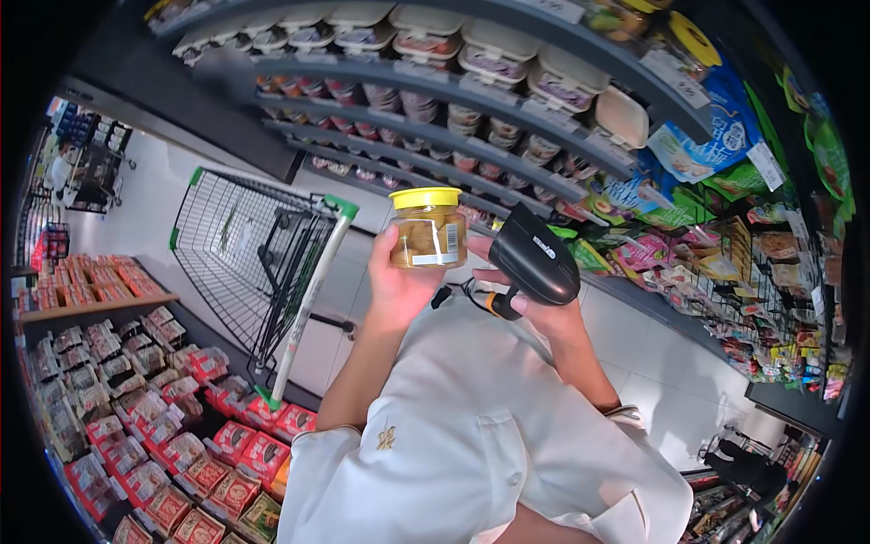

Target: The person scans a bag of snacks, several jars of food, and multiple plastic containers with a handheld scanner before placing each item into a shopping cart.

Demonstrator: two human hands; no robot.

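Note:
A clear jar with a yellow lid and brownish-green contents is held upright in my left hand, in front of my chest. Its barcode label faces the scanner side. Wrapped round the handle of a black handheld scanner is my right hand, just right of the jar. The scanner's head points up and left, close to the jar but apart from it. Part of the handle is hidden by my fingers.
A shopping cart with a green-ended handle stands at the left. Shelves of packaged tubs and cups rise ahead. Bagged snacks hang at the right. Red packages fill a display at the lower left. A person is far left.

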